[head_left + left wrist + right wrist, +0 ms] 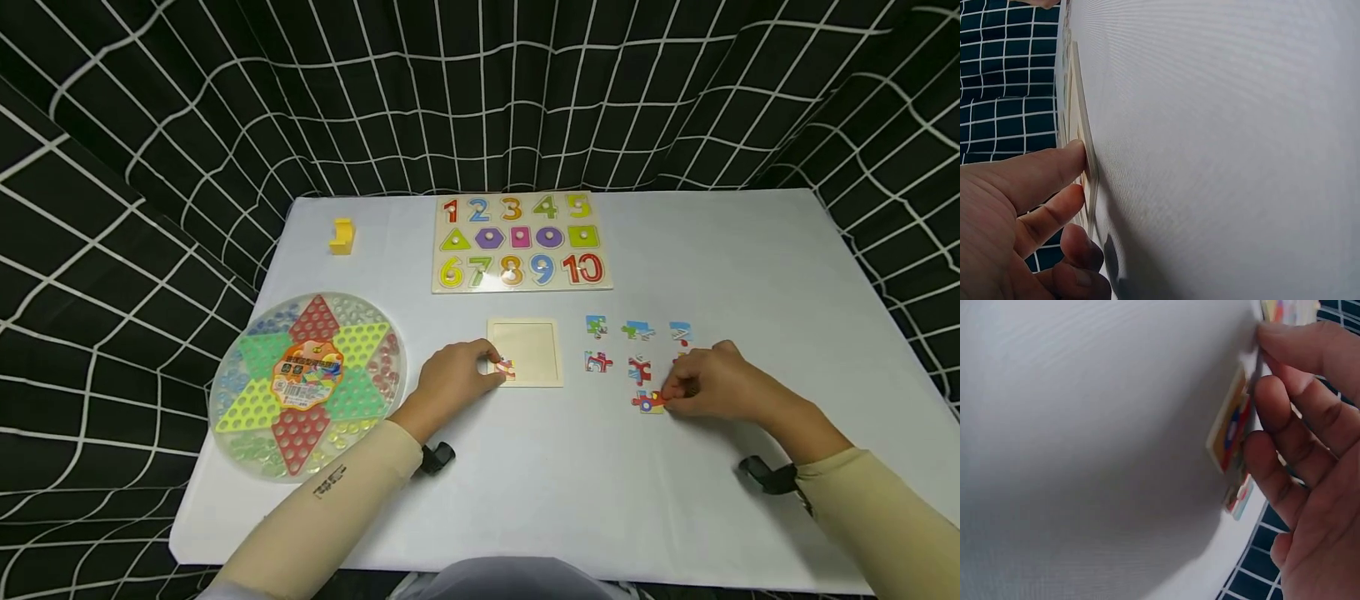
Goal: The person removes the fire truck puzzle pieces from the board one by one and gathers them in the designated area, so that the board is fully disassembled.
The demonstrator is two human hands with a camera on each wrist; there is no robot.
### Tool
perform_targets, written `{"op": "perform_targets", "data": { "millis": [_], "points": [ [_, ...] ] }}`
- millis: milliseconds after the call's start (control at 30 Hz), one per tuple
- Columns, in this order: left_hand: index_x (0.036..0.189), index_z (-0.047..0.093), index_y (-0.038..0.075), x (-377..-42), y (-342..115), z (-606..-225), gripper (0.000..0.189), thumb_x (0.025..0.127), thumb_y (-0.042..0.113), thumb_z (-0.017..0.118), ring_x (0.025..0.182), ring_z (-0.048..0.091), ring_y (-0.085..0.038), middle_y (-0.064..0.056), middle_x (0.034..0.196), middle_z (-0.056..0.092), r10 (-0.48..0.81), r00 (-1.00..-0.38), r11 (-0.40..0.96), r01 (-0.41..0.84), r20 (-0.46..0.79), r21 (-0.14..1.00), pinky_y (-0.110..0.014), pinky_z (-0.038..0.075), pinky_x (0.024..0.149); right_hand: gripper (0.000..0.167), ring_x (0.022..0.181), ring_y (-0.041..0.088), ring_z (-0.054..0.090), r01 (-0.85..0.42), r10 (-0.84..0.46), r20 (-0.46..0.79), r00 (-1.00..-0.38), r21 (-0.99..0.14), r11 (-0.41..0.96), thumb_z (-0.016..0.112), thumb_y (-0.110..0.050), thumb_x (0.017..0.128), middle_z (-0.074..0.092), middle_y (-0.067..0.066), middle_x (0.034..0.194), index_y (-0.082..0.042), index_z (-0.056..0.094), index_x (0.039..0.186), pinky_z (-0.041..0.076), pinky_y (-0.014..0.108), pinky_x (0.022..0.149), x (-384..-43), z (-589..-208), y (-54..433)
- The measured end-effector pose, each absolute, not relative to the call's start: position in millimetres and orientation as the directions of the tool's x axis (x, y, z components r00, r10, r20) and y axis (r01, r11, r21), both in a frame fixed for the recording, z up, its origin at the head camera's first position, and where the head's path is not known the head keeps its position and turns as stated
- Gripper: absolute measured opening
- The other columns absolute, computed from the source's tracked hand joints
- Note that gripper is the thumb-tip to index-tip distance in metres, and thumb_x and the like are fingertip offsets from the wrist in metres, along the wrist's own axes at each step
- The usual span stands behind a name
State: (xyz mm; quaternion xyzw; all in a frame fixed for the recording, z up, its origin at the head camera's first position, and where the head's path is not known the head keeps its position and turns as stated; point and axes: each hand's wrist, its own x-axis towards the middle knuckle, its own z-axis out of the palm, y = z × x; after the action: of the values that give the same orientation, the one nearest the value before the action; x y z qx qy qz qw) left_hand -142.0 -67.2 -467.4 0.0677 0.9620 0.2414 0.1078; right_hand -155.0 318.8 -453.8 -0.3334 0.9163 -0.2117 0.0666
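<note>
My left hand (459, 377) pinches a small jigsaw piece (507, 369) at the lower left corner of a square wooden puzzle tray (559, 354). In the left wrist view its thumb lies right at the tray's edge (1082, 106). My right hand (712, 382) has its thumb and forefinger at the right end of a jigsaw piece with a blue circle and yellow edge (648, 403). Under its curled fingers, the right wrist view shows another jigsaw piece (1230, 428), which the hand hides from the head view.
Several more jigsaw pieces (597, 362) lie in rows right of the tray. Behind stands a number-and-shape board (522, 258). A round Chinese checkers board (307, 387) lies at the left, with a yellow block (342, 237) beyond it on the white table (720, 258).
</note>
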Motion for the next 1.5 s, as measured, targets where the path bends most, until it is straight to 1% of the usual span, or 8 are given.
{"op": "perform_targets", "data": {
  "millis": [267,400,500,667,800,967,1233,1500],
  "points": [
    [0.104,0.068,0.029,-142,-69,-469,0.024,0.085,0.043,0.074,0.079,0.059,-0.016,0.002,0.103,0.07,0.191,-0.967,0.859,0.081,-0.17,0.506,-0.034,0.045,0.062,0.029,0.062,0.001,0.051,-0.497,-0.597,-0.152,-0.788,-0.414,0.762,0.089,-0.018,0.066,0.053,-0.022,0.065,-0.032,0.064,0.068,0.02,0.039,0.073,-163,-446,311],
    [0.107,0.067,0.028,-142,-71,-470,0.026,0.086,0.043,0.073,0.082,0.058,-0.015,0.004,0.103,0.069,0.207,-0.96,0.85,0.083,-0.187,0.52,-0.034,0.046,0.067,0.029,0.063,0.002,0.049,-0.517,-0.594,-0.112,-0.797,-0.384,0.766,0.091,-0.031,0.065,0.052,-0.021,0.065,-0.034,0.062,0.068,0.02,0.039,0.073,-167,-439,296],
    [0.11,0.066,0.027,-143,-72,-469,0.029,0.086,0.041,0.075,0.077,0.057,-0.015,0.005,0.093,0.067,0.229,-0.953,0.837,0.088,-0.199,0.54,-0.034,0.045,0.068,0.025,0.062,0.002,0.049,-0.556,-0.617,-0.054,-0.785,-0.375,0.741,0.089,-0.036,0.069,0.052,-0.021,0.064,-0.034,0.064,0.068,0.021,0.038,0.073,-170,-437,271],
    [0.112,0.066,0.027,-143,-74,-469,0.034,0.083,0.038,0.078,0.064,0.051,-0.014,0.004,0.073,0.057,0.256,-0.945,0.824,0.104,-0.203,0.556,-0.032,0.041,0.058,0.013,0.063,0.003,0.049,-0.612,-0.66,-0.012,-0.752,-0.36,0.704,0.083,-0.031,0.078,0.054,-0.021,0.066,-0.027,0.071,0.076,0.026,0.037,0.071,-175,-441,215],
    [0.117,0.062,0.026,-143,-74,-470,0.042,0.081,0.038,0.08,0.062,0.05,-0.013,0.005,0.072,0.055,0.243,-0.949,0.831,0.096,-0.202,0.548,-0.031,0.04,0.056,0.009,0.066,0.004,0.05,-0.629,-0.678,-0.01,-0.735,-0.361,0.688,0.08,-0.028,0.081,0.057,-0.018,0.069,-0.021,0.075,0.084,0.029,0.038,0.072,-179,-447,174],
    [0.134,0.054,0.023,-144,-76,-470,0.063,0.08,0.042,0.08,0.063,0.052,-0.013,0.004,0.072,0.056,0.208,-0.952,0.846,0.061,-0.223,0.529,-0.032,0.041,0.055,0.011,0.062,0.007,0.048,-0.635,-0.689,-0.014,-0.725,-0.373,0.676,0.077,-0.021,0.081,0.054,-0.013,0.065,-0.014,0.076,0.09,0.032,0.039,0.071,-183,-449,140],
    [0.141,0.049,0.022,-142,-74,-469,0.073,0.08,0.045,0.079,0.067,0.055,-0.014,0.006,0.079,0.058,0.179,-0.949,0.856,0.021,-0.259,0.516,-0.034,0.043,0.059,0.005,0.062,0.008,0.05,-0.645,-0.687,-0.005,-0.726,-0.34,0.684,0.075,-0.015,0.081,0.061,-0.01,0.068,-0.012,0.077,0.084,0.046,0.031,0.067,-182,-450,121],
    [0.144,0.044,0.021,-142,-73,-466,0.078,0.079,0.044,0.08,0.068,0.056,-0.014,0.005,0.079,0.058,0.173,-0.952,0.86,0.022,-0.251,0.51,-0.034,0.044,0.06,0.007,0.06,0.007,0.051,-0.643,-0.68,0.006,-0.733,-0.335,0.689,0.076,-0.018,0.082,0.058,-0.011,0.065,-0.013,0.075,0.079,0.045,0.028,0.062,-183,-453,116]
  ]
}}
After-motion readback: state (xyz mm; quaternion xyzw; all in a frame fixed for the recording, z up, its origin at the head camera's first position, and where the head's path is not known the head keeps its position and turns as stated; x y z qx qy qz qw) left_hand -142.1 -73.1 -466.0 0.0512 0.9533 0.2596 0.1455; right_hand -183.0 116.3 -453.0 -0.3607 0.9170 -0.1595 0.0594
